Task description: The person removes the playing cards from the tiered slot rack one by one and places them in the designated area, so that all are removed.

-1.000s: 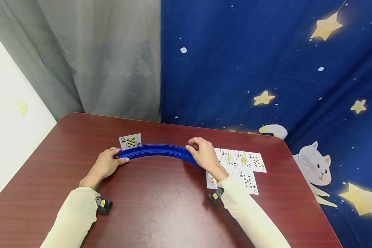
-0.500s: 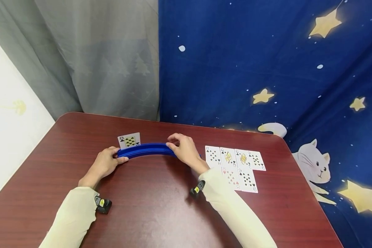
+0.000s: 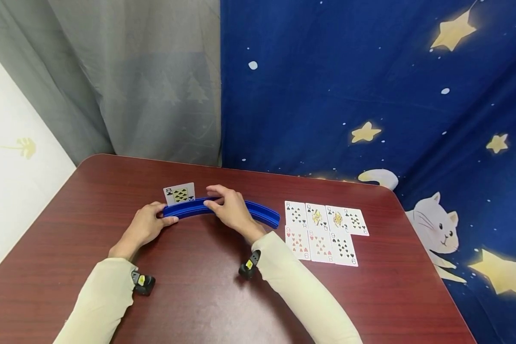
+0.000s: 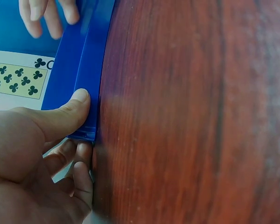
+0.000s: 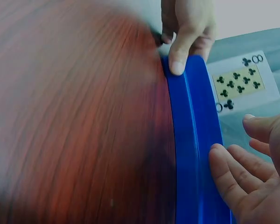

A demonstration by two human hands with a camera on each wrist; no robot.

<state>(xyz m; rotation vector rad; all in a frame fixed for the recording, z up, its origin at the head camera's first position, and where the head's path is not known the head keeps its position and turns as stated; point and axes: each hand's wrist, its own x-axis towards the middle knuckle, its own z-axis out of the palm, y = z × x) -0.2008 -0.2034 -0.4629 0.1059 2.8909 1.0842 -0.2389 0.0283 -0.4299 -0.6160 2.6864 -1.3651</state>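
A curved blue playing card holder [image 3: 264,215] lies across the middle of the table. My left hand [image 3: 144,227] grips its left end, with the thumb [image 4: 77,105] on the front face and the fingers curled behind and below. The eight of clubs [image 3: 179,194] stands upright, slightly tilted, in the holder near that end. Over the middle of the holder is my right hand [image 3: 232,210], its fingers [image 5: 242,170] loosely extended and nothing between them. In the right wrist view it is close to the card's lower corner but apart from it.
On the table's right, two rows of playing cards [image 3: 321,245] lie face up, some touching or overlapping. The reddish wooden table [image 3: 198,296] ends at the back against a grey curtain [image 3: 163,110] and a blue starry one [image 3: 292,110].
My right hand has moved left along the holder, from its right end to its middle, uncovering the holder's right end and the cards there. The left hand keeps its grip in the same place.
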